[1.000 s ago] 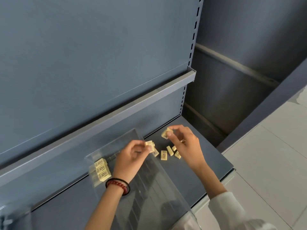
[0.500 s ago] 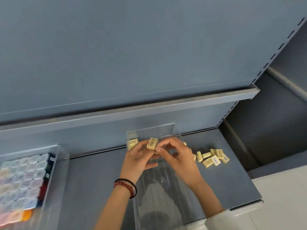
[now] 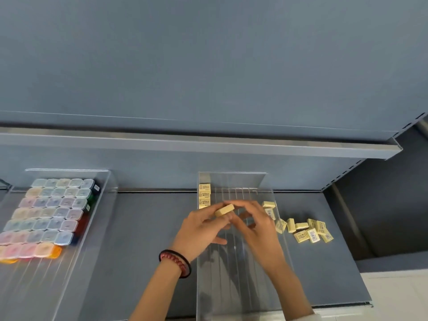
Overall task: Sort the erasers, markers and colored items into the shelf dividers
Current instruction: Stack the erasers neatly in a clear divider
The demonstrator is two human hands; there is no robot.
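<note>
held eraser point(image 3: 224, 209): a small cream block, tilted a bit, kept up in the air over the back half of the clear divider point(image 3: 234, 286), not touching it

left hand point(image 3: 196, 230): thumb and fingers point(image 3: 208, 213) are clamped on the left end of the held eraser; a dark red bead bracelet point(image 3: 176, 260) is worn on the wrist

right hand point(image 3: 257, 232): curled in from the right, fingertips point(image 3: 240, 205) closed on the eraser's other end, so it's pinched from both sides

stacked erasers point(image 3: 204, 195): three are lined up label-up in the back left corner of the clear divider, pressed against its left wall, just beyond the hands

loose erasers point(image 3: 305, 230): a messy little pile is scattered on the grey shelf point(image 3: 148, 239), right of the clear divider; a couple are seen right against its right wall

colored boxes point(image 3: 53, 212): rows of small clear-lidded boxes in pastel and darker shades are packed into the left divider point(image 3: 41, 288), well apart from the hands

markers: can't be made out anywhere
</note>
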